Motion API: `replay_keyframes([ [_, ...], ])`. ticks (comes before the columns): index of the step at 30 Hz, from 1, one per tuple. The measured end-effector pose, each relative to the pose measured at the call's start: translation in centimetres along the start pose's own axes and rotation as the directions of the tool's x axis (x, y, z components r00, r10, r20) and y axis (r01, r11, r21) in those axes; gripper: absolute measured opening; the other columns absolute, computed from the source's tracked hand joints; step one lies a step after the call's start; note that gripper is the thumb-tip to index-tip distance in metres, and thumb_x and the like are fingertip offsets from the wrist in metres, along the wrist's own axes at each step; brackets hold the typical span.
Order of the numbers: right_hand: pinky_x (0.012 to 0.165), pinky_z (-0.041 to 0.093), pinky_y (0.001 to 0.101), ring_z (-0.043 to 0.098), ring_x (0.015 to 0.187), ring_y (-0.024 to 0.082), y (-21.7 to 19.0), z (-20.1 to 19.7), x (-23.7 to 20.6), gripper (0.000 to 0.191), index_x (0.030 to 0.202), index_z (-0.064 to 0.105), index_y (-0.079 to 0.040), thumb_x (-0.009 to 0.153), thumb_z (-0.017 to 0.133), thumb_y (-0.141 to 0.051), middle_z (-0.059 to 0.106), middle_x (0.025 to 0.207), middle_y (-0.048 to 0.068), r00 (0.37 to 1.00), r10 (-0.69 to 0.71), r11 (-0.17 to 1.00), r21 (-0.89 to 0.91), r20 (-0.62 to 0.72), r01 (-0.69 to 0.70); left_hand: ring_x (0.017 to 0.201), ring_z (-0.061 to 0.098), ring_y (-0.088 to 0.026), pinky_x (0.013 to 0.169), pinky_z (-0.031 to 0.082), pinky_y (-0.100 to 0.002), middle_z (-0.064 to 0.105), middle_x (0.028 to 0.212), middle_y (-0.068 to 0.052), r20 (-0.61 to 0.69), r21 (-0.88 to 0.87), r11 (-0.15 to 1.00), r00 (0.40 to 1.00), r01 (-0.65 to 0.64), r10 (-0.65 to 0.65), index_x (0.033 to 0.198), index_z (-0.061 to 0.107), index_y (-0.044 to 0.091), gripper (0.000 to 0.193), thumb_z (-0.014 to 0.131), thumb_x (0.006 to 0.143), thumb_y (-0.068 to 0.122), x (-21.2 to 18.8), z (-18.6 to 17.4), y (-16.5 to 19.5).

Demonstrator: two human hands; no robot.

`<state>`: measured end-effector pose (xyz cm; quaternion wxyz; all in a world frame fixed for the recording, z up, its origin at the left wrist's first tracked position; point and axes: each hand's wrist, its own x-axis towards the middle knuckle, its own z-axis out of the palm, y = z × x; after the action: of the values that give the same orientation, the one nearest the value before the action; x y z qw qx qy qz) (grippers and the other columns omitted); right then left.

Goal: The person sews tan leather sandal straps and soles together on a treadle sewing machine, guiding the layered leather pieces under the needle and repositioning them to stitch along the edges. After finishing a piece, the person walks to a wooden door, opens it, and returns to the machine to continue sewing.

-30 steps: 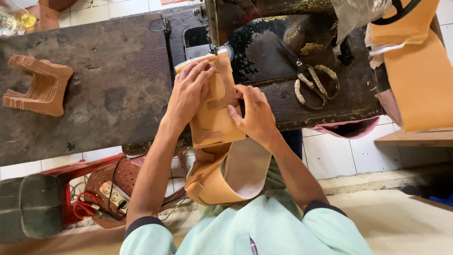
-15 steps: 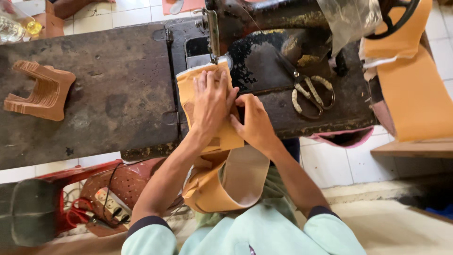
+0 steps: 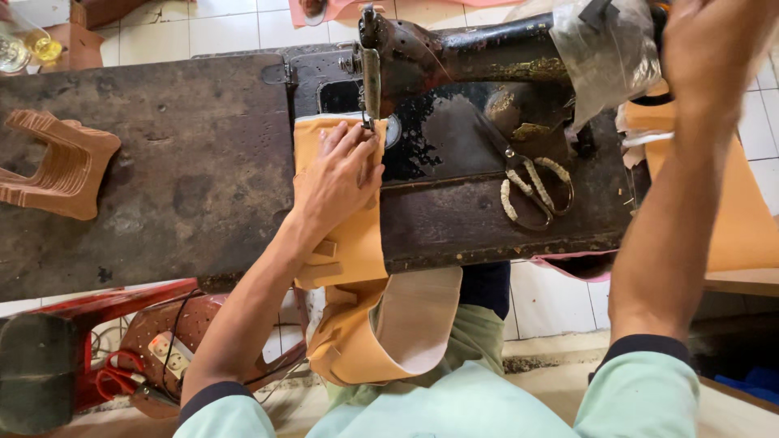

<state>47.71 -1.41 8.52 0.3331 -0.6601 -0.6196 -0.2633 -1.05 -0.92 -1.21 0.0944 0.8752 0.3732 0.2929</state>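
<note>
Tan leather [image 3: 345, 243] is laid across the near edge of the dark sewing machine [image 3: 479, 105] bed, its far end under the needle and its near end hanging off toward the lap, pinned flat by the spread fingers of the left hand [image 3: 337, 178]. The right hand [image 3: 714, 40] is raised to the far right by the handwheel; whether it grips anything cannot be told. Stitching appears about to start, so the piece must be kept aligned under the needle while the wheel is turned.

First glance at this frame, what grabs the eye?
The left hand pressing a tan leather piece flat under the needle of an old black sewing machine, mid-frame. The right hand is raised at the top right corner. Wrapped-handle scissors lie on the machine bed.
</note>
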Motion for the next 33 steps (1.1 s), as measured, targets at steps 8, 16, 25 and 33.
replay_keyframes([
  [8, 0.089, 0.052, 0.0418, 0.068, 0.095, 0.032, -3.7, -1.0, -3.8, 0.006, 0.122, 0.056, 0.002, 0.118, 0.053, 0.000, 0.068, 0.107, 0.016, 0.963, 0.002, 0.964, 0.257, -0.270, 0.070, 0.142, 0.048, -0.040, 0.118, 0.038, -0.055, 0.060, 0.144, -0.014, 0.065, -0.011, 1.000, 0.998, -0.012, 0.013, 0.131, 0.068, 0.011, 0.041, 0.074, 0.094, 0.028, 0.0, -0.8, -0.9],
  [16, 0.080, 0.056, 0.0331, 0.072, 0.093, 0.020, -5.2, -2.3, -4.7, 0.013, 0.134, 0.055, 0.000, 0.122, 0.050, -0.002, 0.071, 0.107, 0.013, 0.968, 0.091, 0.920, 0.392, -0.234, 0.009, 0.142, 0.049, -0.038, 0.119, 0.039, -0.053, 0.060, 0.144, -0.013, 0.035, 0.004, 1.000, 0.999, 0.003, -0.003, 0.130, 0.069, 0.014, 0.039, 0.075, 0.094, 0.028, -0.1, -0.8, -0.4],
  [25, 0.113, 0.046, 0.0415, 0.061, 0.123, 0.030, -11.8, -4.7, -6.1, 0.026, 0.139, 0.048, 0.003, 0.116, 0.059, 0.003, 0.059, 0.131, 0.020, 0.916, 0.086, 0.977, 0.214, -0.391, 0.000, 0.143, 0.047, -0.039, 0.119, 0.038, -0.056, 0.057, 0.147, -0.017, 0.138, -0.066, 0.995, 0.987, -0.070, 0.079, 0.134, 0.067, 0.010, 0.047, 0.075, 0.089, 0.022, 0.5, -1.8, -1.5],
  [33, 0.075, 0.059, 0.0329, 0.072, 0.083, 0.021, -22.5, 8.8, -5.1, 0.016, 0.111, 0.078, -0.009, 0.103, 0.070, -0.022, 0.076, 0.100, 0.009, 0.817, -0.357, 0.803, 0.596, 0.453, 0.020, 0.147, 0.038, -0.037, 0.122, 0.030, -0.047, 0.048, 0.154, -0.022, 0.435, -0.187, 0.934, 0.827, -0.304, 0.356, 0.126, 0.064, 0.007, 0.052, 0.081, 0.081, 0.025, 5.0, -4.7, -5.9],
])
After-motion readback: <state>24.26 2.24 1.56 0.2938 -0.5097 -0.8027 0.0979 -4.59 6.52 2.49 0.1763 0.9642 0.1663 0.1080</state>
